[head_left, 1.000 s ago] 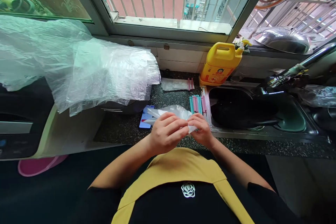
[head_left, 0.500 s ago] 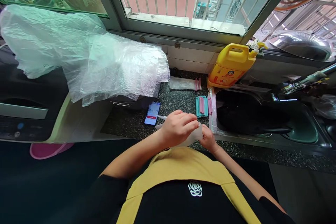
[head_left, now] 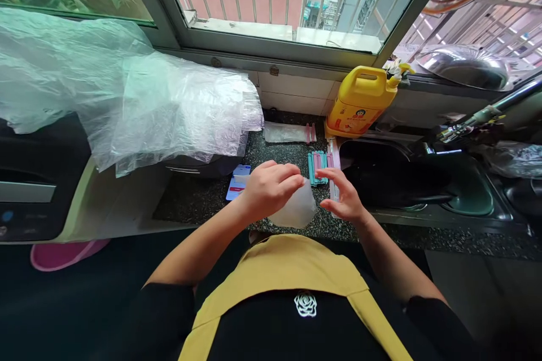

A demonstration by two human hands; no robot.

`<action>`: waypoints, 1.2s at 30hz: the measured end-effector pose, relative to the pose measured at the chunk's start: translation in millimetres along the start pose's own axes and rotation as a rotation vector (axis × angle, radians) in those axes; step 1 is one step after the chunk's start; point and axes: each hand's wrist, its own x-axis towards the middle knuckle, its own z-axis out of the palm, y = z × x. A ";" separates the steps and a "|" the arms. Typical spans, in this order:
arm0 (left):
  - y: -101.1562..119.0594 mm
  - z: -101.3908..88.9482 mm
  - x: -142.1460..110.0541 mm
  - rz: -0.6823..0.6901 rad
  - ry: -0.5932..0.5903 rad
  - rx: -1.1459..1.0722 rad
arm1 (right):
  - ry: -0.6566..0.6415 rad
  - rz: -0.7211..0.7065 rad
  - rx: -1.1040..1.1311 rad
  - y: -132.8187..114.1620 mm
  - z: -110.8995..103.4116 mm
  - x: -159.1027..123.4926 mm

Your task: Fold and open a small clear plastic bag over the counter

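Note:
My left hand (head_left: pixel 273 187) is closed on a translucent, whitish plastic bag (head_left: pixel 296 208), which hangs below and to the right of the fingers above the counter's front edge. Apart from the bag, my right hand (head_left: pixel 344 197) is open, thumb and fingers spread, holding nothing. Its fingertips are nearest to a group of teal and pink bag clips (head_left: pixel 317 167) lying by the sink's edge. Partly behind my left hand lies a phone (head_left: pixel 237 182) with a lit screen. Farther back rests a flat clear bag (head_left: pixel 285 132) with pink clips at its right end.
A yellow jug (head_left: pixel 359 102) with a pump stands at the sink's back left corner. The sink (head_left: pixel 375 163) has dark cookware in it. Large clear plastic sheeting (head_left: pixel 182 107) covers things at the left. A pink basin (head_left: pixel 63 254) sits low at the left.
My right hand has let go of the bag, moved right and opened its fingers. My left hand has shifted slightly left, still gripping the bag. The whole view has shifted a little.

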 end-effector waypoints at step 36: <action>12.4 21.1 -0.5 0.182 -0.210 -0.004 | 0.008 -0.062 -0.068 -10.1 22.1 -10.5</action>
